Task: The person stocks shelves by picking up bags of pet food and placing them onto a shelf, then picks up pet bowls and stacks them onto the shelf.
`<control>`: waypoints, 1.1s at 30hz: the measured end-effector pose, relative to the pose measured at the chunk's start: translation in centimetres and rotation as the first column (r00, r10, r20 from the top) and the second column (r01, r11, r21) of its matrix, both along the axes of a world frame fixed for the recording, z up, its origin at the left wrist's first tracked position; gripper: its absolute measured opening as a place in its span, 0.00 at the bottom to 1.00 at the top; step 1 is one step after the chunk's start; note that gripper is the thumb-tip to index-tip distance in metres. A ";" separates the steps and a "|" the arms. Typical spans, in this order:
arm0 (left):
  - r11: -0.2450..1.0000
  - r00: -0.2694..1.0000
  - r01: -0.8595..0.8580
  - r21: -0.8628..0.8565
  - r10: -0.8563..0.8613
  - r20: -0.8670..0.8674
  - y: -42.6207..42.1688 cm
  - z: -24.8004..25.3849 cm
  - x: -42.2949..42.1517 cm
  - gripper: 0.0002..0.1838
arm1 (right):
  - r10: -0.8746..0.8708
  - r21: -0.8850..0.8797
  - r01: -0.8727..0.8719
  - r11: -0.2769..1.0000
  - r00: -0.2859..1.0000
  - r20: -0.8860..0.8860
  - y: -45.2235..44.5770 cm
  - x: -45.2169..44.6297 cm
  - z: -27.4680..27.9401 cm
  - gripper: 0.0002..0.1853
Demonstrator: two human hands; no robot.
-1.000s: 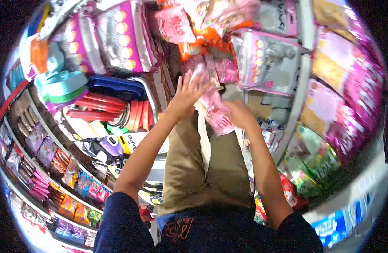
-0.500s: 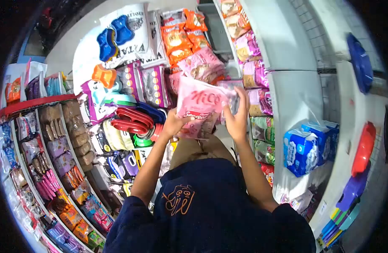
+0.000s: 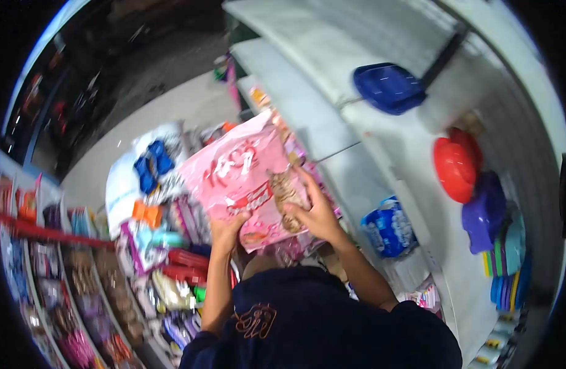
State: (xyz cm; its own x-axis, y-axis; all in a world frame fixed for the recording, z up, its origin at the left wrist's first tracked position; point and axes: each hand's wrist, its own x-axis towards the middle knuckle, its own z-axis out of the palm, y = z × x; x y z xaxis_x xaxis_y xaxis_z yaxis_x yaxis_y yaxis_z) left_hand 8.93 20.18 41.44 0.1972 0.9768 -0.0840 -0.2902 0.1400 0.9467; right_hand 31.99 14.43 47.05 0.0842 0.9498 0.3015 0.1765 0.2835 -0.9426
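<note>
A pink bag [image 3: 246,178] with a cat picture and red lettering is held up in front of the body, tilted. My left hand [image 3: 229,230] grips its lower left corner, thumb on the front. On the bag's right edge is my right hand [image 3: 317,212], closed round it with the thumb on the front by the cat picture. The fingers behind the bag are partly hidden. Below and behind the bag lie other packs, blurred.
Pale shelves [image 3: 332,132] run along the right, with a blue pack [image 3: 390,227], a dark blue basin [image 3: 389,88], red basins [image 3: 456,165] and purple trays [image 3: 483,212]. At left are shelves of small packs [image 3: 80,350], a red rail [image 3: 55,232] and white sacks [image 3: 122,190].
The view has swung toward the pale shelves. Both hands have raised the pink bag from low among the packs to in front of the body, and it shows larger now.
</note>
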 end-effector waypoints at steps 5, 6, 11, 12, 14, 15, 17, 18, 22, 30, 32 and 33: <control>0.979 0.965 0.129 0.156 -0.160 0.209 2.0 6.3 1.2 0.37 | -0.286 0.067 0.284 0.956 0.958 0.021 -4.3 -1.3 6.7 0.36; 0.962 0.941 0.163 0.219 -0.218 0.259 3.1 6.4 1.5 0.38 | -0.362 0.129 0.355 0.926 0.931 0.035 -4.8 -1.5 7.0 0.36; 0.669 0.729 0.572 0.475 -0.680 0.079 7.3 12.0 3.3 0.38 | -0.648 0.301 0.642 0.705 0.756 -0.097 -7.5 -4.7 10.0 0.34; 0.605 0.705 0.640 0.474 -0.708 -0.048 7.9 12.8 3.6 0.38 | -0.701 0.345 0.688 0.638 0.705 -0.110 -8.0 -5.5 10.8 0.34; 0.533 0.611 0.756 0.380 -0.783 -0.117 8.4 13.1 8.3 0.35 | -0.804 0.332 0.797 0.504 0.573 -0.156 -8.3 -3.5 10.7 0.34; 0.476 0.588 0.738 0.477 -0.802 -0.109 8.2 13.8 9.3 0.34 | -0.841 0.336 0.831 0.444 0.516 -0.163 -8.7 -4.1 11.5 0.34; 0.350 0.509 0.696 0.627 -0.857 -0.086 8.1 15.1 11.4 0.33 | -0.878 0.383 0.863 0.329 0.429 -0.211 -9.1 -5.2 13.7 0.36; 0.360 0.525 0.648 0.672 -0.849 -0.051 7.5 16.5 11.7 0.34 | -0.906 0.448 0.848 0.282 0.389 -0.166 -9.4 -5.3 14.6 0.37; 0.453 0.628 0.346 0.822 -0.763 0.156 5.5 23.1 13.6 0.41 | -0.919 0.609 0.782 0.130 0.326 -0.222 -9.4 -5.2 19.8 0.41; 0.371 0.559 -0.198 0.907 -0.718 0.416 5.5 41.3 16.3 0.41 | -0.985 0.987 0.159 -0.036 0.159 -0.062 -6.1 -2.2 37.4 0.22; 0.242 0.613 -0.354 0.904 -0.670 0.419 6.9 45.1 17.7 0.39 | -0.982 0.990 0.143 0.007 0.186 -0.020 -4.7 -2.5 41.0 0.16; 0.117 0.670 -0.514 0.850 -0.564 0.482 8.0 47.1 19.0 0.38 | -0.995 0.998 0.059 -0.020 0.101 -0.025 -4.4 -1.7 42.4 0.18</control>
State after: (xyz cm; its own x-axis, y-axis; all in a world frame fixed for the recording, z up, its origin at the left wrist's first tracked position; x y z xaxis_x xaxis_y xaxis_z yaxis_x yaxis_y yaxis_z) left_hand 27.91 28.22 88.52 -0.3249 0.0712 0.9431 -0.7736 -0.5937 -0.2216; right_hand 30.26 10.06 89.45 -0.2353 -0.1331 0.9628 0.9706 -0.0847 0.2255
